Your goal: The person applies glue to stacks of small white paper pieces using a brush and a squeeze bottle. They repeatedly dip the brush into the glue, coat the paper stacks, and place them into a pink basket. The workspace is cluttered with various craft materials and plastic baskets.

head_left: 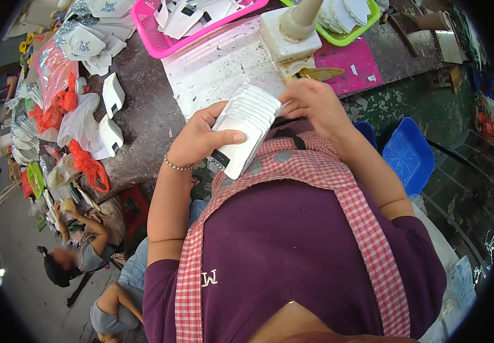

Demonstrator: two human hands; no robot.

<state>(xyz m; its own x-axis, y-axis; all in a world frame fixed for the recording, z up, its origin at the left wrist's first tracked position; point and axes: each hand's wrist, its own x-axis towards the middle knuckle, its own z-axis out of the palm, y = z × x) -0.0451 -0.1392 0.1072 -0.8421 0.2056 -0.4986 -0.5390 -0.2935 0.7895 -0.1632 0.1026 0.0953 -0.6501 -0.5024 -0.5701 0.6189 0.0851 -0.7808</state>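
Observation:
My left hand [204, 137] grips a fanned stack of white flat pieces [247, 120], its thumb pressed across the top piece. The pieces have rounded, stepped upper edges and a black patch near the lower end. At the stack's upper right corner, my right hand [311, 106] has its fingers curled and pinched together. What sits between those fingertips is too small and hidden to make out. Two similar small stacks, an upper white stack [113, 95] and a lower white stack [110, 135], lie on the table to the left.
A pink basket [150, 43] with white pieces and a green basket [347, 40] stand at the far side. Between them is a white block-based stand [290, 43] beside a magenta sheet [352, 68]. Plastic bags [81, 123] lie left. A blue bin [410, 154] is right; another person [90, 243] sits lower left.

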